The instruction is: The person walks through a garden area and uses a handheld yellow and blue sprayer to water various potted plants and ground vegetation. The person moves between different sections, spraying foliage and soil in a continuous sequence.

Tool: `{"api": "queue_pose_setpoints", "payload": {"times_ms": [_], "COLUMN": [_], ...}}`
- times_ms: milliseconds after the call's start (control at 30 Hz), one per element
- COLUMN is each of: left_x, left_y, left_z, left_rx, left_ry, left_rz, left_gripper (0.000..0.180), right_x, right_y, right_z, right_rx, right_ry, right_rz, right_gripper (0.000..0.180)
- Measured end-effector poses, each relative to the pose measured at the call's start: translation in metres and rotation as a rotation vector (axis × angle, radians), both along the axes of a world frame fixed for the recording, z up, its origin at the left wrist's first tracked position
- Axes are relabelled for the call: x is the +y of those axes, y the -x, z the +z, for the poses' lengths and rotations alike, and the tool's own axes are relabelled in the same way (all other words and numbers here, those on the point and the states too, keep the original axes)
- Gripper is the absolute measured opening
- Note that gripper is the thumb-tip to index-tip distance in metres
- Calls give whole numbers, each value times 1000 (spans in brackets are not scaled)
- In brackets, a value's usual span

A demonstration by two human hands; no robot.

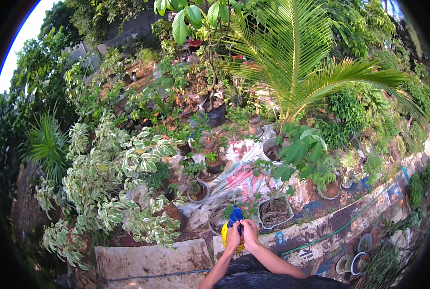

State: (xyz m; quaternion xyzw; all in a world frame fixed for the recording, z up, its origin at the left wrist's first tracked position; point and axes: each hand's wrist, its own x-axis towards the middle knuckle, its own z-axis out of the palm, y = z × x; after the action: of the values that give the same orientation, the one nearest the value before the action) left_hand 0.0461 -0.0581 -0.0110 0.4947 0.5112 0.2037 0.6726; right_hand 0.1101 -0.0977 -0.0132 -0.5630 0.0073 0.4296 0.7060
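In the head view, the fingers (247,225) of both hands are closed in a narrow grip about the blue plastic top of a rounded yellow bottle (224,233), at the lower centre of the frame. The bare left hand (232,238) is wrapped along the near left side, its thumb laid against the blue plastic top (235,215); the bare right hand (250,234) is set against the right side of the same part. Where the far fingertips end cannot be told, since they are hidden behind the bottle.

The step in hand appears to be the gripping or working of the top with both hands. For that, it is judged, the body needs to be steadied by one hand while the top is handled by the other.

The bottle's long axis is run up the frame, leaned slightly to the right and foreshortened by the downward view. The tapered blue end is pointed toward the upper part of the frame, away from the wearer; the yellow body is partly covered by the hands.

Just right of the bottle, a pale-rimmed planter of grey soil (276,226) is seen. The left of the frame is filled by a cream-and-green variegated shrub (99,168), the upper right by long green palm fronds (297,62). Dark, wrinkled fabric (253,275) is shown at the lower edge.
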Motion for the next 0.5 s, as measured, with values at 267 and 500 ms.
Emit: {"api": "queue_pose_setpoints", "payload": {"times_ms": [267,500], "left_x": [-2,-3], "left_y": [-8,-14], "left_z": [-7,-9], "left_rx": [-35,-46], "left_ry": [-74,-110], "left_rz": [-4,-43], "left_gripper": [53,51], "right_x": [-5,-7], "right_y": [-6,-11], "right_z": [8,15], "right_rx": [-2,-10], "right_ry": [12,14], "right_rz": [-20,-73], "right_gripper": [17,15]}}
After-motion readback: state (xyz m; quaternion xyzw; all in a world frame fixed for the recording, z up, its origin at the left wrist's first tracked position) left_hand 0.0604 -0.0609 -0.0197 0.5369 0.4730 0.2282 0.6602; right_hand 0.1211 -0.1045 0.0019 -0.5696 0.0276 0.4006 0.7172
